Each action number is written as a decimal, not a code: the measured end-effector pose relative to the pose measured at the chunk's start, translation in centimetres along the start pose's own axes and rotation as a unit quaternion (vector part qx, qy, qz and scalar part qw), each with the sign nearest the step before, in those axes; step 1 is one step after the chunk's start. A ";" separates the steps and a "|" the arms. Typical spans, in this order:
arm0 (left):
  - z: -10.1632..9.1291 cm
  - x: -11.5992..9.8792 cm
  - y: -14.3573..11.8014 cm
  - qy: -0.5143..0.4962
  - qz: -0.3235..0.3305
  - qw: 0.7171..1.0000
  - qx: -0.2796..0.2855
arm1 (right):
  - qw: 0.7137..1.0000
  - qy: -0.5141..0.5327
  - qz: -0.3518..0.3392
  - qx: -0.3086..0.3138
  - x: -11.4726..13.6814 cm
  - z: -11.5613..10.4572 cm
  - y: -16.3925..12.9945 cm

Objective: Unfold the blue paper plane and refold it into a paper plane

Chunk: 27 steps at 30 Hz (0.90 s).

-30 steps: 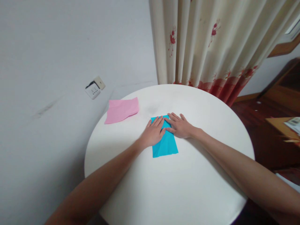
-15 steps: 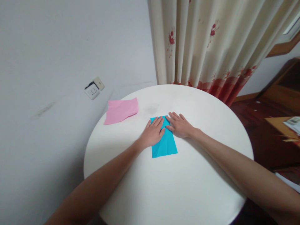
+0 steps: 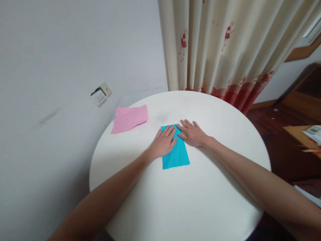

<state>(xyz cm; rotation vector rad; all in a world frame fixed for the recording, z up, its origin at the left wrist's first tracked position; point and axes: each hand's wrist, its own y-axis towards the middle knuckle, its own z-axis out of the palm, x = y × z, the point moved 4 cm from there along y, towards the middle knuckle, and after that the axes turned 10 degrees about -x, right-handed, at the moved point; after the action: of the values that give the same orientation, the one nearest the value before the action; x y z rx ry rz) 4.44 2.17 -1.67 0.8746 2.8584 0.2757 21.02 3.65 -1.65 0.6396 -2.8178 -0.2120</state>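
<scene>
Both hands lie flat, fingers spread, on the blue paper's (image 3: 177, 154) far end: left hand (image 3: 163, 143), right hand (image 3: 192, 134). Pressing evenly outward should sharpen the crease.

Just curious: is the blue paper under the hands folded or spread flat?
Folded: the blue paper shows a slanted crease and layered flaps, and both hands press its far end.

White wall (image 3: 62, 43), floral curtain (image 3: 225, 47), prob. wood floor (image 3: 271, 134)

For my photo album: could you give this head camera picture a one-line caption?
Left hand and right hand press flat on blue paper on a round white table, pink paper nearby.
</scene>
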 end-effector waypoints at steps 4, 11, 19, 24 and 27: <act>0.0 0.0 -0.1 0.005 0.008 1.000 0.000 | 1.000 -0.011 0.019 -0.014 -0.7 0.1 0.3; 0.1 0.1 -0.2 -0.001 0.012 1.000 -0.005 | 0.999 -0.015 0.028 -0.021 -1.2 0.0 0.3; -0.1 -0.1 -0.2 -0.002 0.004 1.000 0.001 | 0.999 -0.007 0.020 -0.030 -1.0 -0.2 0.1; -0.1 0.0 -0.1 -0.005 0.009 1.000 -0.004 | 0.998 0.023 -0.058 -0.007 0.0 -0.2 -0.1; -0.1 -0.1 -0.1 -0.005 0.008 1.000 -0.004 | 0.999 0.018 -0.043 -0.009 0.1 0.0 0.0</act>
<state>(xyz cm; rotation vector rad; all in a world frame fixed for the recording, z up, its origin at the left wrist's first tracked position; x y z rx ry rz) 4.45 2.08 -1.62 0.8956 2.8399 0.2839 20.96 3.62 -1.60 0.7536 -2.7543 -0.2394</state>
